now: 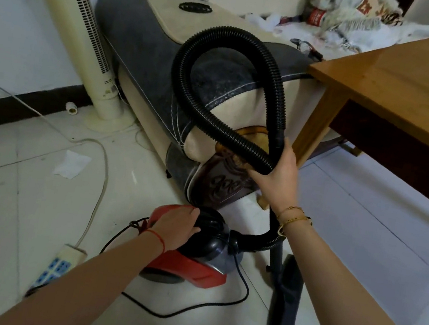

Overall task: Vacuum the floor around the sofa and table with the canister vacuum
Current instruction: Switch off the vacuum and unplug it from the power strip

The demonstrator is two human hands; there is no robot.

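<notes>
Pale glossy floor tiles (363, 223) meet a white wall (13, 26) with a dark skirting board (25, 102). A cream tower fan (82, 36) stands in the corner beside the sofa (140, 51), with a wooden counter (408, 87) to the right.

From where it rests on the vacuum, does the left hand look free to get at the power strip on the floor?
Probably yes. The left hand rests on the canister vacuum with no grip on anything, and the power strip lies on open tile to its left; only thin cords cross nearby.

Both forearms of the person are bare, with no sleeves in view. A thin red string bracelet (155, 237) goes around the left wrist. The right wrist carries two slim gold bracelets (292, 218), one a fine chain, one a plain bangle.
</notes>
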